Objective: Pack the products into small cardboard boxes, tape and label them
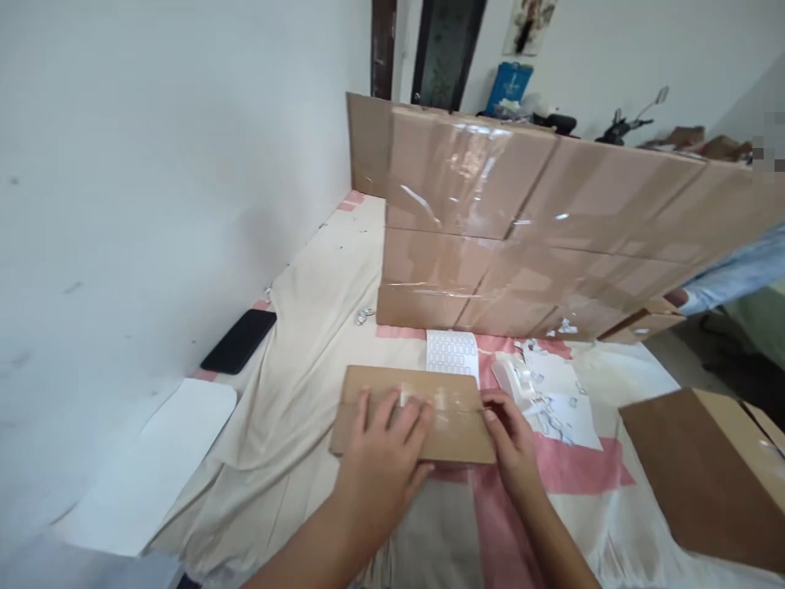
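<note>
A small flat cardboard box [374, 393], taped along its top seam, lies on a cream cloth in front of me. My left hand [381, 462] rests flat on the box's top with its fingers spread. At the box's right end my right hand [512, 442] has its fingers curled against the edge by the tape; whether it grips anything is hidden. Just behind the box lies a white sheet of small labels [452, 353].
A stack of taped cardboard boxes [521, 237] forms a wall behind. Another brown box [705, 474] stands at the right. Peeled label scraps on white paper [561, 401] lie right of the small box. A black phone [239, 339] and a white board [159, 458] lie left by the wall.
</note>
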A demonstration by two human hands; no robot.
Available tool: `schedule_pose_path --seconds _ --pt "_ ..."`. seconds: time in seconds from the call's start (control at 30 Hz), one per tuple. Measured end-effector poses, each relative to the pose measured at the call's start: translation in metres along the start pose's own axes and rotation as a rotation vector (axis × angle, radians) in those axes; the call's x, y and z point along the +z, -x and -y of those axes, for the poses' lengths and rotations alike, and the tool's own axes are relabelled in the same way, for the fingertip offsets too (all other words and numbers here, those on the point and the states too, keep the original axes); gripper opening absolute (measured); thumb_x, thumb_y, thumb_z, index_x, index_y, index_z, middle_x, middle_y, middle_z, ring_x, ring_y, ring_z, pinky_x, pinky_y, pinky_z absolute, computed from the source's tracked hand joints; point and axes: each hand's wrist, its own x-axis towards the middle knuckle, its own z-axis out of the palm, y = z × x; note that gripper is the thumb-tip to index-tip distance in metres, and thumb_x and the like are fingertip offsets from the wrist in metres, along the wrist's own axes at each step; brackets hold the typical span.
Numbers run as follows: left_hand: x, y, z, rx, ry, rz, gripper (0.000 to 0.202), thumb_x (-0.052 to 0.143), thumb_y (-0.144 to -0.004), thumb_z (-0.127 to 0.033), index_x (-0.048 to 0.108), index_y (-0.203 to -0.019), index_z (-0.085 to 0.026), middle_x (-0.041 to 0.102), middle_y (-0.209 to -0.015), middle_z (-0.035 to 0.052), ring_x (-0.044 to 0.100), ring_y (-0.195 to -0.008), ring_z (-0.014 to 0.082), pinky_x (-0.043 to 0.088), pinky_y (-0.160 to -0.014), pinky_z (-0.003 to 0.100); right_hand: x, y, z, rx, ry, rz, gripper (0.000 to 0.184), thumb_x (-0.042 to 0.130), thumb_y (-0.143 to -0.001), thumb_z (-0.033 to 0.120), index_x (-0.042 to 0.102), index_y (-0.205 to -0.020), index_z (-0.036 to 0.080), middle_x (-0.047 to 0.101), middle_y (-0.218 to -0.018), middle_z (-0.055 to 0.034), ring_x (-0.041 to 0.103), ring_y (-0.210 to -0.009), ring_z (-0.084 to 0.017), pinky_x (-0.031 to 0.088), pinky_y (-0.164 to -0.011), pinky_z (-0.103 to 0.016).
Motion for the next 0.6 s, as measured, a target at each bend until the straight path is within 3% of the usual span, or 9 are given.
schedule_pose_path --seconds 0.1,0.23,0.3,0.37,0.47,0.6 --pt "-0.016 -0.033 0.003 0.067 0.124 0.183 0.054 0.064 -0.09 -0.059 0.071 -0.125 -0.018 0.072 -0.116 0.0123 0.062 -0.11 0.0339 0.047 -0.102 0.056 -0.005 -0.021 -0.001 0.008 0.066 0.04 0.029 0.06 -0.094 0.047 0.068 -0.112 0.026 0.07 -0.114 -0.0095 0.068 -0.105 -0.027 0.056 -0.086 -0.038" --pt "-0.03 -0.078 0.035 0.257 0.291 0.298 0.04 0.056 -0.098 -0.052 0.078 -0.092 -0.019 0.072 -0.105 0.0097 0.059 -0.111 0.032 0.03 -0.116 0.064 -0.009 -0.054 0.007 0.057 0.136 0.182 0.042 0.06 -0.092 0.047 0.064 -0.13 0.03 0.063 -0.139 -0.0115 0.064 -0.122 -0.032 0.054 -0.098 -0.047" --pt "-0.025 -0.096 0.057 0.354 0.43 0.356 0.027 0.06 -0.097 -0.043 0.076 -0.09 -0.022 0.068 -0.114 0.0067 0.056 -0.115 0.0297 0.033 -0.114 0.061 -0.007 -0.074 0.017 0.081 0.226 0.278 0.043 0.065 -0.089 0.045 0.065 -0.13 0.032 0.065 -0.137 -0.0124 0.066 -0.119 -0.034 0.057 -0.094 -0.047" --pt "-0.015 -0.11 0.078 0.403 0.618 0.462 0.018 0.066 -0.092 -0.042 0.072 -0.09 -0.025 0.062 -0.123 0.0035 0.055 -0.115 0.0264 0.044 -0.102 0.05 0.003 -0.093 0.031 0.118 0.335 0.423 0.04 0.07 -0.085 0.042 0.071 -0.123 0.032 0.07 -0.127 -0.0136 0.07 -0.108 -0.034 0.06 -0.085 -0.044" --pt "-0.005 -0.12 0.097 0.367 0.736 0.58 0.02 0.069 -0.089 -0.046 0.066 -0.093 -0.026 0.056 -0.122 0.0033 0.057 -0.111 0.0239 0.048 -0.088 0.041 0.025 -0.112 0.051 0.174 0.427 0.604 0.031 0.07 -0.079 0.038 0.078 -0.108 0.029 0.076 -0.11 -0.0134 0.072 -0.096 -0.034 0.061 -0.076 -0.042" --pt "-0.009 -0.12 0.105 0.349 0.746 0.61 0.021 0.063 -0.093 -0.045 0.062 -0.093 -0.024 0.054 -0.119 0.0047 0.057 -0.111 0.023 0.046 -0.089 0.041 0.046 -0.115 0.066 0.281 0.516 0.587 0.037 0.065 -0.075 0.031 0.076 -0.109 0.024 0.076 -0.109 -0.0092 0.071 -0.099 -0.033 0.06 -0.083 -0.04"
